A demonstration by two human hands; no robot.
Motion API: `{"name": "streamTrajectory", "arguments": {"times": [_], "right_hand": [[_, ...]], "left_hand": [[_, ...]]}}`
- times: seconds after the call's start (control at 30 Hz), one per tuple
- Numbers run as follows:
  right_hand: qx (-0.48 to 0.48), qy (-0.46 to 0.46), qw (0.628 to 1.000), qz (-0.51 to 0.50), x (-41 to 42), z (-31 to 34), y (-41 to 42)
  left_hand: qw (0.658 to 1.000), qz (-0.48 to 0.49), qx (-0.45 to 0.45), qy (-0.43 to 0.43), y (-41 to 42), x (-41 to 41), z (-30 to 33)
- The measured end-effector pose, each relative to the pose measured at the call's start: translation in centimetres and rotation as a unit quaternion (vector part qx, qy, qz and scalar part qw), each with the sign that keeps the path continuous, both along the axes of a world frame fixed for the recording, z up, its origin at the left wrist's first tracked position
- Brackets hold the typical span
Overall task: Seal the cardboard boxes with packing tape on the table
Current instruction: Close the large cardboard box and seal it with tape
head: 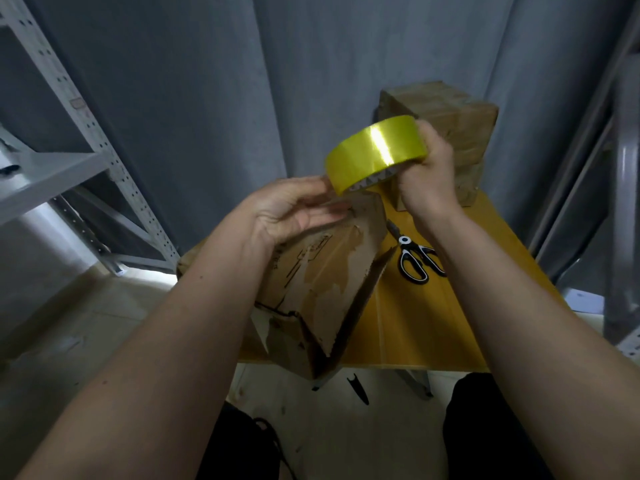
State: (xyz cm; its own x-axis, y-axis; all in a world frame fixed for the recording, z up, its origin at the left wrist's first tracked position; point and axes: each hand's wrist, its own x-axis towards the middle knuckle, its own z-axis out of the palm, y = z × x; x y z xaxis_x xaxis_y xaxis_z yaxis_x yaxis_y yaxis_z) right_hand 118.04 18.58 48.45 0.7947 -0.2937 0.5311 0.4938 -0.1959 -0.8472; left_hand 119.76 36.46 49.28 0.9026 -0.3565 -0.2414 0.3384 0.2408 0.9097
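Cardboard box (322,282) nearest the person lies on the yellow table (415,317), its long axis running from the near table edge away toward the far right, the near end hanging slightly past the edge. Its top face is scuffed, with paper torn away in patches, and one flap along the right side stands slightly open; whatever is inside cannot be seen. Above its far end the right hand (427,178) holds a roll of yellow packing tape (375,154) in the air, fingers curled round the far side of the roll, the roll's axis tilted so its broad shiny band faces the camera. The left hand (294,209) is just beside the lower left edge of the roll, palm turned up, fingers loosely bent with the tips at the roll's edge; whether they pinch a tape end is not clear.

Behind the roll, at the far right of the table, two more cardboard boxes (450,116) are stacked, closed. Black-handled scissors (414,258) lie flat on the table between the near box and the right forearm, blades pointing away. Grey metal shelving (79,140) stands to the left, and a grey curtain (225,81) hangs behind the table.
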Motion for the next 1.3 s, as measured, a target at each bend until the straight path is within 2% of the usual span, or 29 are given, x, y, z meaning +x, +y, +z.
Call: {"name": "streamTrajectory", "arguments": {"times": [0.07,0.23,0.4,0.57,0.67,0.83,1.07,1.3], "right_hand": [[-0.02,0.007,1.0,-0.016,0.3,-0.1,0.1],[-0.041,0.016,0.996,-0.083,0.3,-0.8,-0.2],[-0.109,0.065,0.973,-0.192,0.3,-1.8,-2.5],[0.003,0.089,0.987,-0.134,0.5,-3.0,-2.3],[-0.001,0.103,0.98,-0.167,0.9,-3.2,-2.4],[-0.088,0.096,0.968,-0.217,0.7,-3.3,-2.7],[-0.161,0.105,0.956,-0.223,0.6,-3.3,-2.4],[-0.223,0.113,0.94,-0.233,0.2,-3.2,-2.1]], "left_hand": [[0.999,0.013,-0.035,0.017,0.1,0.3,0.2],[0.996,0.032,0.073,-0.03,0.4,1.3,1.3],[0.991,0.075,0.113,-0.025,1.6,2.6,1.2],[0.983,0.113,0.145,0.006,-0.1,3.3,0.0],[0.975,0.141,0.171,-0.007,-1.5,3.5,-0.6],[0.937,0.186,0.285,-0.083,-1.9,4.5,-1.3],[0.859,0.218,0.434,-0.164,-2.3,4.9,-2.2],[0.826,0.217,0.48,-0.198,-3.0,4.8,-2.7]]}}
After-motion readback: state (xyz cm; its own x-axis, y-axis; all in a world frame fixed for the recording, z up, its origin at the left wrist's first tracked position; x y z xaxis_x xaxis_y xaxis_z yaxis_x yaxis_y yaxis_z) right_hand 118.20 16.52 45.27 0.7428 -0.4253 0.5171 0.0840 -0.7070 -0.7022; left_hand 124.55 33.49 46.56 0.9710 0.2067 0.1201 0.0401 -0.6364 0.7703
